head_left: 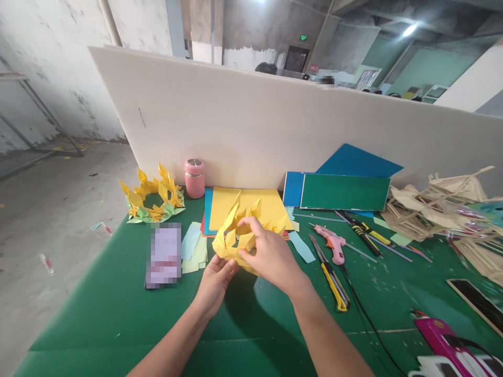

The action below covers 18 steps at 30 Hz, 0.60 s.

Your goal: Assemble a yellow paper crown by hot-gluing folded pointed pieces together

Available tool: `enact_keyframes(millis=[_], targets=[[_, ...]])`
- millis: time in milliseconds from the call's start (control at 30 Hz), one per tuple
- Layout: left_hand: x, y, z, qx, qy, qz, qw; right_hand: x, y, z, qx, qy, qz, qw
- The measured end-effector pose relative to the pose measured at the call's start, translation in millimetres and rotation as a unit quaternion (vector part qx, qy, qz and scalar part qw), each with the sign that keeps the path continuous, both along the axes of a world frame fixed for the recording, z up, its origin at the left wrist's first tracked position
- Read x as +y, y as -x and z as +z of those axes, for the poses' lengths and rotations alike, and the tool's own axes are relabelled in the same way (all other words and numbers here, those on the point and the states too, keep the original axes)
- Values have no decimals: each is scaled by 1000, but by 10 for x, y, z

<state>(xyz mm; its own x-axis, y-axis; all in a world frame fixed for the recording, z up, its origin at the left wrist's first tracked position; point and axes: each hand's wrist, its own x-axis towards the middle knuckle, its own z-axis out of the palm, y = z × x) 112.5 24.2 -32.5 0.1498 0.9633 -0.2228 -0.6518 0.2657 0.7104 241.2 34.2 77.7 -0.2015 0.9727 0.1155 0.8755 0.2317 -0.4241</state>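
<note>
A yellow folded-paper crown with pointed tips is held up over the green table. My left hand pinches its lower edge at the near left, thumb in front. From the right, my right hand reaches round the near side, its thumb against the lower folds and its curved index finger among the points. The right hand covers much of the crown's right part, and its other fingers are hidden. Behind the crown lie yellow paper sheets. A finished-looking yellow crown with green leaves stands at the left.
A pink flask stands near the white partition. A blurred purple object and paper scraps lie left. Rightward are a pink glue gun, a yellow utility knife, pliers and wooden stick structures.
</note>
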Motion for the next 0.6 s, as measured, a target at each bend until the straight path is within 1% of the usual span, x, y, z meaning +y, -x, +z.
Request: enact_keyframes(millis=[100, 233, 467, 600], targets=[[-1, -1, 16, 0, 0, -2, 1000, -9, 2, 13, -10, -5, 12, 1000], [-1, -7, 11, 1, 4, -2, 1000, 3, -2, -22, -31, -22, 17, 999], [7, -14, -1, -4, 12, 0, 1000, 37, 11, -78, -39, -26, 17, 999], [19, -8, 2, -6, 13, 2, 1000, 20, 18, -58, -29, -49, 26, 998]])
